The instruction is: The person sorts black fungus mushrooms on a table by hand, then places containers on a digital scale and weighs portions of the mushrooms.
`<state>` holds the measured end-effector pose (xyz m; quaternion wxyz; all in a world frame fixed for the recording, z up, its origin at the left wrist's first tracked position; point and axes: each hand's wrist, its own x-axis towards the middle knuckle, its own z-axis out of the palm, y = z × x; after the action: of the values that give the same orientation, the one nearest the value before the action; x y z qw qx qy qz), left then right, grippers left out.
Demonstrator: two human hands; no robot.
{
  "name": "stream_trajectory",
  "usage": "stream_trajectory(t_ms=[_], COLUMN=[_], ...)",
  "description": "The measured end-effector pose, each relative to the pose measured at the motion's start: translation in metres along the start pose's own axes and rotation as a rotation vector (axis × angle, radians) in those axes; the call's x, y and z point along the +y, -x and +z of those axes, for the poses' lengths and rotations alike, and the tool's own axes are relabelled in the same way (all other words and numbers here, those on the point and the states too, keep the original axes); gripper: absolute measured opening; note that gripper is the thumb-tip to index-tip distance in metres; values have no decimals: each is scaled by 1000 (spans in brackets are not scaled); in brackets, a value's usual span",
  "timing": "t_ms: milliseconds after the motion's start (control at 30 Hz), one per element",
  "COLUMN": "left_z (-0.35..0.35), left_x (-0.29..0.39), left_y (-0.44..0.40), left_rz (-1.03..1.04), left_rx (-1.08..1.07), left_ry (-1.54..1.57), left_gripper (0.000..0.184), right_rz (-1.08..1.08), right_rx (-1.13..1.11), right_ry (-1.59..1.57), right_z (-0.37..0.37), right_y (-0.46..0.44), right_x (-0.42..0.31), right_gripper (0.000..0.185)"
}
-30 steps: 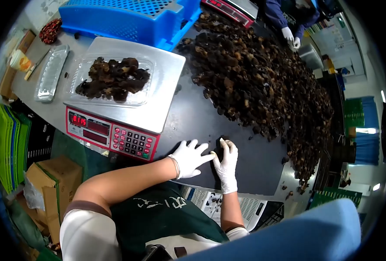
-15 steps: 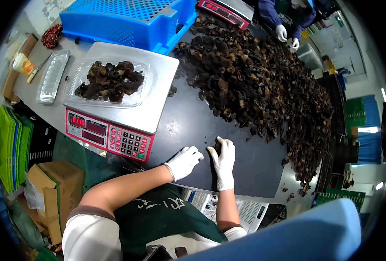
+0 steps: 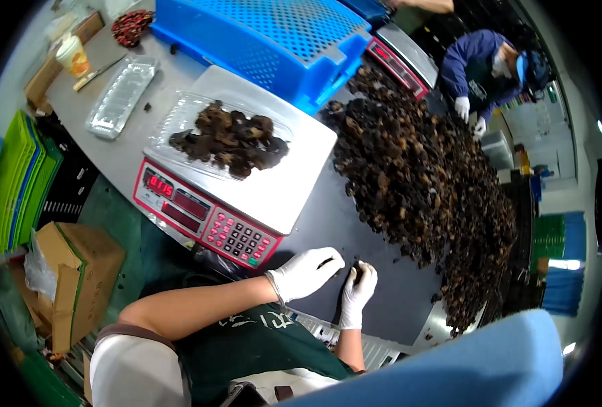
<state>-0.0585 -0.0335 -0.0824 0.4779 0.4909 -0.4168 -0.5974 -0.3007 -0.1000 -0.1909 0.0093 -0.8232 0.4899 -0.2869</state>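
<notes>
My left hand (image 3: 307, 273), in a white glove, is closed over the dark table near the scale's front right corner; a small dark bit shows at its fingers. Just right of it, my right hand (image 3: 358, 288), also gloved, has its fingers curled round a dark piece of fungus (image 3: 358, 273). The two hands are close but apart. On the scale (image 3: 299, 159) sits a clear plastic tray (image 3: 168, 139) with dark fungus pieces (image 3: 229, 139) in it. The red display reads 0.115. A big heap of dark fungus (image 3: 423, 176) lies beyond my hands.
A blue basket (image 3: 267, 41) stands behind the scale. An empty clear tray (image 3: 122, 97), a cup (image 3: 73, 56) and red bundled items (image 3: 132, 28) are at the left. A co-worker (image 3: 484, 71) with gloved hands is at the heap's far side, near a second scale (image 3: 399, 62).
The view has shifted, so the table's things appear lower and further right. My left hand, spread earlier, has closed and come nearer my right hand. The co-worker is more in view.
</notes>
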Motion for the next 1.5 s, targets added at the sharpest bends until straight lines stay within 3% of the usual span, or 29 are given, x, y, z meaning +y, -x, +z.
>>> stream_trajectory(t_ms=[67,133,200,267,333,433,467,567,600,633,700,733,800,867,1000,1067,1133,1200,1333,1400,1500], left_z=[-32,-78,-124,-190,-230,-276,-285,-275,-270,-263,-248,-242,-238,-239,-242,-241,-239,-236,-221,-207,-175], left_x=[29,50,74,67,77,49,35,26,27,30,39,43,39,39,39,40,45,50,62,70,81], left_y=[2,-1,1,-3,5,9,8,6,6,6,3,3,0,-1,1,0,4,7,5,-1,-15], left_rz=[247,217,502,424,507,307,395,468,465,398,313,269,286,245,284,266,245,221,232,369,588], left_rx=[136,252,464,835,1022,1050,994,971,977,979,995,973,1006,1012,1007,1026,1029,1033,1141,1129,1016], left_ry=[-218,-275,66,-480,-618,-1234,-1311,-1434,-1429,-1269,-947,-871,-893,-904,-813,-771,-792,-820,-912,-884,-871], left_gripper=[21,18,16,14,16,22,19,20,20,24,31,32,34,37,42,42,42,42,41,39,39], right_rz=[111,202,292,288,298,43,-112,-261,-490,-478,-590,-680,-836,-820,-405,-202,-126,-109,-287,-189,-226], right_rx=[41,52,113,150,215,74,43,-117,-18,-162,-243,-308,-234,-360,-191,-137,-118,-132,-348,-372,-316], right_ry=[26,-22,-235,-402,-747,-888,-839,-855,-727,-713,-641,-659,-375,-468,-678,-452,57,432,426,160,-16], right_z=[1,9,21,26,30,35,31,33,39,40,54,66,72,61,42,63,86,87,68,76,47], right_y=[-6,-16,-32,-64,-106,-159,-177,-212,-226,-233,-239,-240,-230,-237,-266,-290,-287,-251,-170,-124,-98], right_x=[1,12,21,-1,-63,-141,-173,-247,-266,-284,-314,-321,-327,-321,-258,-191,-112,-78,-80,-69,-72], right_gripper=[19,17,16,15,15,17,16,20,19,20,28,35,46,51,41,37,36,33,27,23,18])
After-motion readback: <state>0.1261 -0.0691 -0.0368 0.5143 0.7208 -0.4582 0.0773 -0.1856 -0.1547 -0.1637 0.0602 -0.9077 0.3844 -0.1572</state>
